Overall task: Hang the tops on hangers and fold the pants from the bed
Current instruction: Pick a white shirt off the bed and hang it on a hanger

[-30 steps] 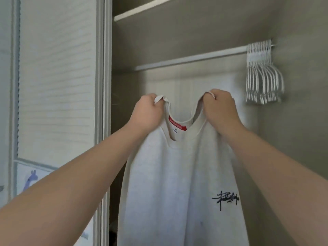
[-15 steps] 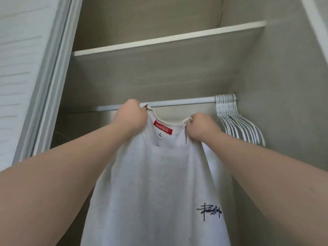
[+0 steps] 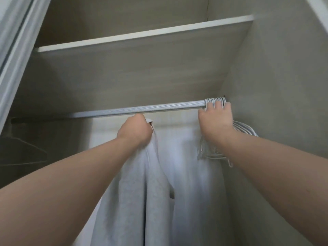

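White top [image 3: 134,201] hangs bunched from the left hand [image 3: 135,131], which is clenched round its straps just under the rail [image 3: 142,109], so the other hand is free to work. Right hand [image 3: 215,124] is up at the hangers [image 3: 245,128] at the rail's right end, arm stretched, fingers [image 3: 212,106] among the hooks. Gripping one? Can't tell.

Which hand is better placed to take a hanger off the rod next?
Right. The right hand is up at the hooks of the white hangers on the rod, fingers among them. The left hand grips the white top below the rod, so it is occupied.
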A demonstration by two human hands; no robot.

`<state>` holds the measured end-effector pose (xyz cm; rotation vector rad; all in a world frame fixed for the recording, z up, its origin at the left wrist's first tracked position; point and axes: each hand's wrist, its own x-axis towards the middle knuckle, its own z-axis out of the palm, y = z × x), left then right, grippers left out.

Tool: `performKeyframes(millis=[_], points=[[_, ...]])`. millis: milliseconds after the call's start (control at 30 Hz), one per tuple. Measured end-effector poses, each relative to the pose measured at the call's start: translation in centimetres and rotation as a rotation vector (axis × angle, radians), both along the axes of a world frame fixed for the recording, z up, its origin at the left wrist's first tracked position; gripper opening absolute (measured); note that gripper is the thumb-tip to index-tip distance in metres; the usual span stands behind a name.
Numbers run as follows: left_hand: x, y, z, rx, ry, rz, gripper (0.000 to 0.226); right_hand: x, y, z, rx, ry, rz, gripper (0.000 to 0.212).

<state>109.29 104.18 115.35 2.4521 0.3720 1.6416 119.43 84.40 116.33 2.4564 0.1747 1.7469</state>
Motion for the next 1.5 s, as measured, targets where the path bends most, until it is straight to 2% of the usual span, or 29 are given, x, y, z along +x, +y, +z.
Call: performKeyframes(millis=[233, 533, 700, 800, 933, 967, 1033, 1100, 1167, 1233, 1333, 1400, 1500], points=[[0.1, 0.9, -0.5, 0.015, -0.008, 0.035, 0.036, 0.9, -1.6, 1.2, 0.023, 0.098, -0.028, 0.037], [-0.3, 0.3, -0.4, 0.094, -0.016, 0.047, 0.033, 0.6, -3.0, 1.8, 0.091, 0.173, 0.149, 0.033], [-1.1, 0.5, -0.2, 0.111, -0.021, 0.069, 0.032, -0.5, -3.2, 2.5, 0.148, 0.080, 0.273, 0.031], [-2.0, 0.7, 0.3, 0.088, -0.028, 0.075, 0.030, -2.0, -3.3, 3.1, 0.190, 0.063, 0.333, 0.020], [-3.9, 0.2, 0.8, 0.085, -0.055, 0.041, 0.030, -4.8, -3.3, 3.1, 0.341, 0.161, 0.540, 0.008], [-4.4, 0.0, 0.8, 0.089, -0.066, 0.033, 0.030, -5.5, -3.5, 3.1, 0.410, 0.193, 0.620, 0.014], [-5.7, -0.4, 0.6, 0.096, -0.086, 0.016, 0.029, -7.2, -3.8, 2.7, 0.573, 0.291, 0.802, 0.018], [-7.0, -0.7, 0.3, 0.097, -0.100, -0.014, 0.027, -9.2, -4.2, 1.9, 0.788, 0.407, 1.039, 0.008], [-8.4, -1.0, -0.2, 0.094, -0.117, -0.049, 0.027, -10.7, -4.6, 0.7, 1.008, 0.491, 1.282, 0.016], [-9.9, -1.2, -0.8, 0.090, -0.134, -0.076, 0.029, -12.1, -4.4, -0.4, 1.095, 0.493, 1.432, 0.016], [-11.8, -1.5, -2.0, 0.061, -0.132, -0.088, 0.029, -13.7, -3.5, -1.6, 1.123, 0.534, 1.495, 0.020], [-12.8, -1.6, -3.1, 0.031, -0.109, -0.092, 0.027, -14.5, -3.1, -2.1, 1.135, 0.571, 1.452, 0.024], [-14.2, -2.0, -5.0, -0.008, -0.069, -0.107, 0.029, -16.2, -3.7, -3.3, 1.107, 0.520, 1.367, 0.012]])
